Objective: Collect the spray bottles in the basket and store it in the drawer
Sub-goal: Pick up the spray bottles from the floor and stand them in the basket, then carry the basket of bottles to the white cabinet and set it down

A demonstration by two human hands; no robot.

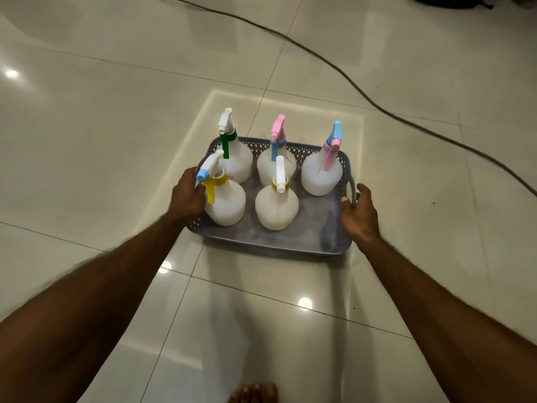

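A grey perforated basket point(270, 242) stands on the tiled floor with several white spray bottles upright in it. The front-left bottle point(225, 203) has a yellow trigger and blue nozzle. The front-middle bottle point(277, 207) has a yellow collar. At the back stand a green-trigger bottle point(236, 161), a pink-and-blue bottle point(276, 167) and a blue-and-pink bottle point(321, 175). My left hand point(187, 196) grips the basket's left rim. My right hand point(359, 216) rests against the right handle, with the thumb on the rim and the fingers curling around it.
A dark cable point(363, 91) runs across the glossy tiles behind the basket, from top left to the right edge. A bare foot point(252, 392) shows at the bottom edge. A dark object point(450, 0) lies at the top right. No drawer is in view.
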